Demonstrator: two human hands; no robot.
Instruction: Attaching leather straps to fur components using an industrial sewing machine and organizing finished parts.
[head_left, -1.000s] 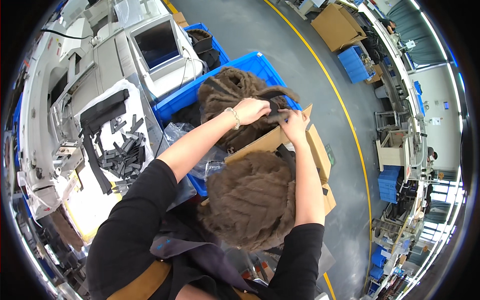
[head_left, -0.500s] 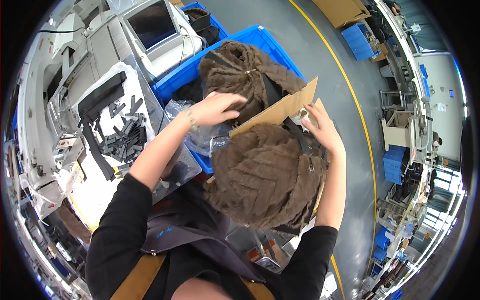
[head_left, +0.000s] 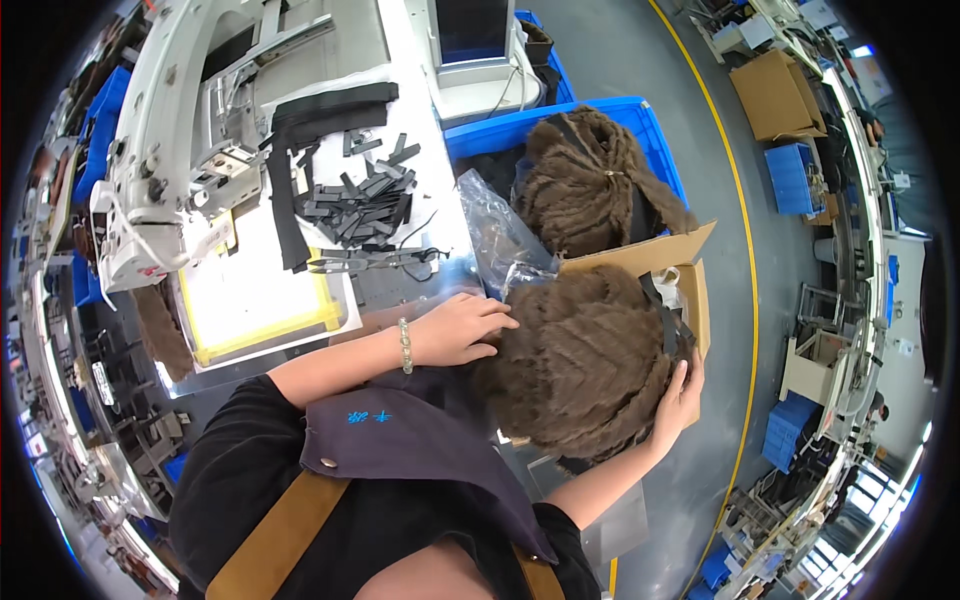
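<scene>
A brown fur bundle with a black strap at its right sits heaped in an open cardboard box in front of me. My left hand is at the bundle's left edge, palm down, fingers stretched out and holding nothing; whether the fingertips touch the fur I cannot tell. Against the bundle's right side lies my right hand, its fingers extended along the fur beside the box wall and its palm partly hidden. Behind the box, a second gathered brown fur piece rests in a blue bin.
On my left stands a white machine with a lit work plate. Black strips and scissors lie on its table. Clear plastic hangs over the bin's edge. A yellow floor line runs along the right.
My view has turned left. The left hand has come back from above the far fur piece to the near bundle's left edge. My right hand has lowered onto the bundle's right side.
</scene>
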